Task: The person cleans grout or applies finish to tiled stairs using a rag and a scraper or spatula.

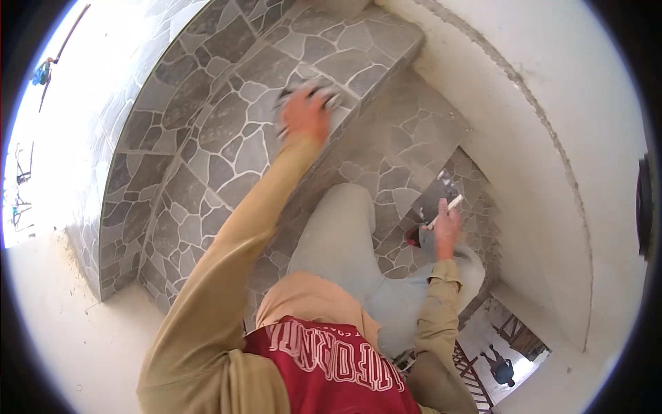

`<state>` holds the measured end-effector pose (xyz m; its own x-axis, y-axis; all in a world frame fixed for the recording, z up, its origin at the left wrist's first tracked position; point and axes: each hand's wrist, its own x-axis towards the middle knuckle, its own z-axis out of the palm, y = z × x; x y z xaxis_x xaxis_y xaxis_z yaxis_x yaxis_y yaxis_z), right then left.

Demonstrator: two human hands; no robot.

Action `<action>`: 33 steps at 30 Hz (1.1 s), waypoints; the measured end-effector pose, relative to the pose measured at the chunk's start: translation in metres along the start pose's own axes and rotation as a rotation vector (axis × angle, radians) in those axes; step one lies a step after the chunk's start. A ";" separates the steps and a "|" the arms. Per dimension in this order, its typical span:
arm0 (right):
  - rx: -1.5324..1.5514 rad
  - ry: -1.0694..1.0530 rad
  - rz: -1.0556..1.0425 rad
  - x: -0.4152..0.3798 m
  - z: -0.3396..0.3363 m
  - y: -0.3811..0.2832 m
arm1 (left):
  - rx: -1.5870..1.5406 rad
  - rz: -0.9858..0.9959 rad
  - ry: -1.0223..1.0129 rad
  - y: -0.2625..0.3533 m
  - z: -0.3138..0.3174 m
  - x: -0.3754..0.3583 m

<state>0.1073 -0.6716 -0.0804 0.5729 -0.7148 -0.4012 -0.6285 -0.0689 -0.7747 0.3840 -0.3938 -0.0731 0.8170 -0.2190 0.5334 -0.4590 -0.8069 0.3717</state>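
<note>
My left hand (307,116) is stretched forward over the stone-patterned tiles (241,155) of a raised ledge. It is smeared by motion, with its fingers bent over a crumpled dark-and-pale rag (281,110) pressed to the tile face. Near my right knee, my right hand (447,229) is closed round the pale handle of a trowel (429,201). The trowel's flat grey blade points away from me and carries some whitish smears.
Light plaster walls (538,172) curve along the right, with a rough seam running down. A tiled upright face (155,114) borders the ledge on the left. Lower tiled floor (393,148) lies beyond my knees. Down at the lower right, another person (501,366) appears far off near a railing (472,372).
</note>
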 end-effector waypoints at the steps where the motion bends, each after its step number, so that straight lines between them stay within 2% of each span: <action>1: 0.055 0.003 0.029 0.000 -0.001 0.003 | -0.043 -0.051 -0.278 0.026 0.036 0.036; 2: 0.108 0.005 0.052 0.001 -0.001 0.001 | -0.179 -0.076 -0.445 0.057 0.083 0.058; 3: 0.116 0.037 0.018 0.000 -0.001 -0.004 | -0.643 -0.136 -0.632 0.094 0.103 0.061; 4: 0.109 0.025 -0.003 0.003 -0.004 0.002 | -0.593 0.108 -0.627 0.136 0.073 0.069; 5: 0.178 0.081 0.068 0.012 -0.006 0.016 | -0.576 0.124 -0.698 0.165 0.048 0.071; 7: 0.257 0.111 0.133 0.021 -0.006 0.021 | -0.754 0.317 -0.366 0.166 0.020 0.061; 9: 0.235 0.099 0.114 0.023 -0.002 0.022 | -0.714 0.372 -0.286 0.121 -0.057 0.056; 11: 0.192 0.061 0.097 0.018 -0.001 0.029 | -0.537 0.224 -0.178 0.040 -0.123 0.027; 13: 0.046 -0.076 -0.008 0.016 -0.004 0.031 | -0.284 -0.135 -0.113 -0.059 -0.183 -0.016; 15: -0.019 -0.089 -0.031 0.008 0.000 0.024 | -0.123 -0.342 0.007 -0.172 -0.235 -0.069; 16: -0.080 -0.082 -0.047 0.003 0.001 0.020 | 0.151 -0.427 -0.025 -0.210 -0.263 -0.091; 17: -0.123 -0.101 -0.087 0.000 0.002 0.015 | 0.210 -0.539 -0.048 -0.243 -0.273 -0.116; 18: -0.127 -0.111 -0.108 0.001 0.004 0.012 | 0.266 -0.651 -0.068 -0.266 -0.270 -0.135; 19: -0.142 -0.141 -0.103 0.003 0.006 0.014 | 0.268 -0.662 -0.051 -0.275 -0.260 -0.143; 21: -0.163 -0.162 -0.107 0.007 0.006 0.014 | 0.277 -0.404 0.022 -0.281 -0.231 -0.147; 22: -0.186 -0.141 -0.149 0.008 0.008 0.014 | 0.272 -0.407 0.031 -0.280 -0.216 -0.140; 24: -0.210 -0.122 -0.197 0.013 0.016 0.008 | 0.250 -0.291 0.020 -0.275 -0.184 -0.119; 26: -0.036 -0.132 -0.078 0.006 0.022 -0.010 | 0.129 -0.285 0.006 -0.262 -0.144 -0.079; 29: 0.010 -0.175 -0.021 0.015 0.023 -0.007 | 0.108 -0.322 -0.025 -0.240 -0.078 -0.005; 33: 0.034 -0.073 0.029 0.020 0.022 -0.016 | 0.033 -0.302 -0.011 -0.192 0.013 0.100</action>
<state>0.1402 -0.6699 -0.0870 0.5921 -0.6637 -0.4571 -0.6279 -0.0243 -0.7779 0.5581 -0.2680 -0.1009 0.9186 0.0283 0.3941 -0.1827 -0.8539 0.4874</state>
